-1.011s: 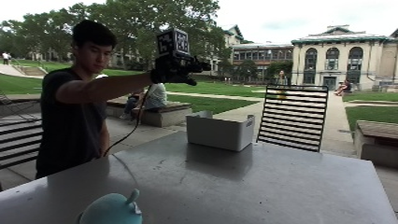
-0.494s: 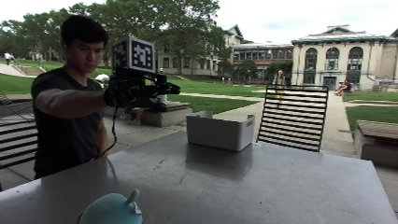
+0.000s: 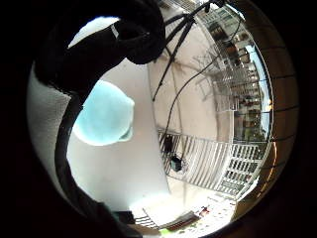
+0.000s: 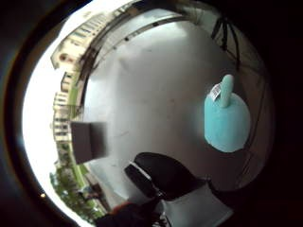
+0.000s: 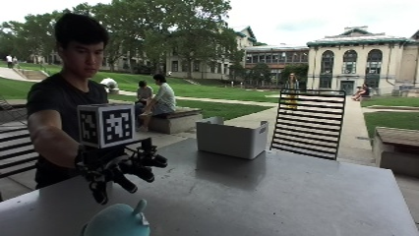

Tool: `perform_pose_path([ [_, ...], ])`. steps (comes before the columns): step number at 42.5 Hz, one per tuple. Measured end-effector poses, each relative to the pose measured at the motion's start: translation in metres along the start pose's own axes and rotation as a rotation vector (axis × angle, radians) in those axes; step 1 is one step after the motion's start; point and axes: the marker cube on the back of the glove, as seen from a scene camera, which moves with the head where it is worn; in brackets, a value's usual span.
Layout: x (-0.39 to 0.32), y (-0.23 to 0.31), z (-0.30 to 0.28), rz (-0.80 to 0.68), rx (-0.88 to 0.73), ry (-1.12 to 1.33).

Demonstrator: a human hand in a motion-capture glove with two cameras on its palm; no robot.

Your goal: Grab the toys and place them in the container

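**Gloved hand spread above a blue toy on an outdoor table**

The scene was a broad grey table (image 5: 275, 196) set outdoors under cover, with lawn, trees and stone buildings behind it. A black slatted chair (image 5: 309, 123) stood against the far edge, at about one o'clock from the table's middle. The white container (image 5: 230, 138) sat near that far edge, at roughly twelve o'clock, open at the top. Between the container and the near edge the surface lay bare and smooth.

The light blue toy (image 5: 118, 221), rounded with a small stalk on top, rested at the near edge of the table, at about seven o'clock, well apart from the container. In the thumb side palm view it (image 4: 226, 120) lay on the same grey top with a barcode label at the stalk.

The person's gloved right hand (image 5: 121, 167) hung just above the toy, fingers spread and slightly bent downward, holding nothing and not touching it.
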Motion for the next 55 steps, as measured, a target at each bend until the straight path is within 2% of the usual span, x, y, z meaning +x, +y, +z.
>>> perform_pose_path([
  [9,0.019,-0.001,0.057,-0.033,-0.062,-0.002],
  [26,0.038,0.008,0.118,-0.046,-0.138,0.034],
  [42,0.039,0.018,0.112,-0.017,-0.049,-0.043],
  [51,0.022,0.025,0.096,0.020,-0.171,0.009],
  [55,0.013,0.029,0.083,0.013,-0.178,0.007],
])
